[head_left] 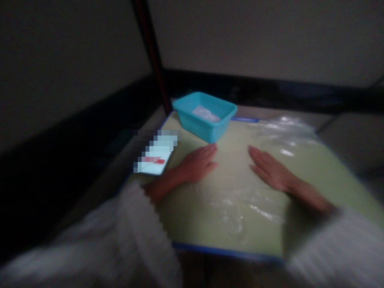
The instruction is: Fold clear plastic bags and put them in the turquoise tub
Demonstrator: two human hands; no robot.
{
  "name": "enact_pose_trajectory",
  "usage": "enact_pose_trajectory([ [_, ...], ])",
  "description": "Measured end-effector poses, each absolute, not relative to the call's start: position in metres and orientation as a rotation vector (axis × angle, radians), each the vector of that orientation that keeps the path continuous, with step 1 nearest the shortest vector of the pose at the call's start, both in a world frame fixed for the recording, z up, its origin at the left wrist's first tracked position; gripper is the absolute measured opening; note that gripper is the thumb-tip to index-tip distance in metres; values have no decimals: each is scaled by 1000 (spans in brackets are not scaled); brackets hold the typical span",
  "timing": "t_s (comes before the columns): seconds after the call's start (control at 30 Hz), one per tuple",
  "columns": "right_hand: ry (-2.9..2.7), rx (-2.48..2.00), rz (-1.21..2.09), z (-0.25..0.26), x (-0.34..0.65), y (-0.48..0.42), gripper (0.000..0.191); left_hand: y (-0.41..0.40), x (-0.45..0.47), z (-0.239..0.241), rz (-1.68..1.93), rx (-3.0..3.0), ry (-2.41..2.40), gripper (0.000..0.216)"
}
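My left hand (199, 163) lies flat with its fingers stretched out, just in front of a turquoise plastic basin (196, 122). Opposite it, my right hand (270, 168) is also flat, fingers extended toward the left. Between and below the two hands a clear plastic bag (237, 212) is spread on the pale green tabletop (195, 220). Neither hand grips anything; exactly how much of the plastic lies under them is hard to tell in the dim, blurred picture. Inside the basin rests a whitish packet (205, 113).
A lit phone (156, 160), partly pixelated, lies at the table's left edge beside my left forearm. More crumpled clear plastic (288, 130) sits at the back right. Blue edging (228, 252) borders the table. Walls and a dark reddish post (153, 52) stand behind.
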State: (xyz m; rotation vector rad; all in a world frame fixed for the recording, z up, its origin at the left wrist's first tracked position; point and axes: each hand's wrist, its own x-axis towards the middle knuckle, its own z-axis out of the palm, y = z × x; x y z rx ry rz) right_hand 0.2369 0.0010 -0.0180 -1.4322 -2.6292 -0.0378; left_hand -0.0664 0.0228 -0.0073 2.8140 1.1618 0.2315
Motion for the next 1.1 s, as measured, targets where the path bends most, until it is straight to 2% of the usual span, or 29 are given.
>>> enact_pose_trajectory([
  [0.57, -2563, -1576, -91, -23, 270, 4, 63, 23, -65, -7, 209, 2791, 1187, 58],
  [0.73, -2458, -1577, -69, -7, 265, -13, 62, 24, -66, -11, 250, 2788, 1188, 58],
  [0.93, -2631, -1238, 129, 12, 226, -41, 79, 28, -68, -14, 327, 2777, 1173, 53],
  [1.1, -2733, -1252, 197, 6, 227, -47, 93, 30, -70, -9, 274, 2739, 1179, 53],
])
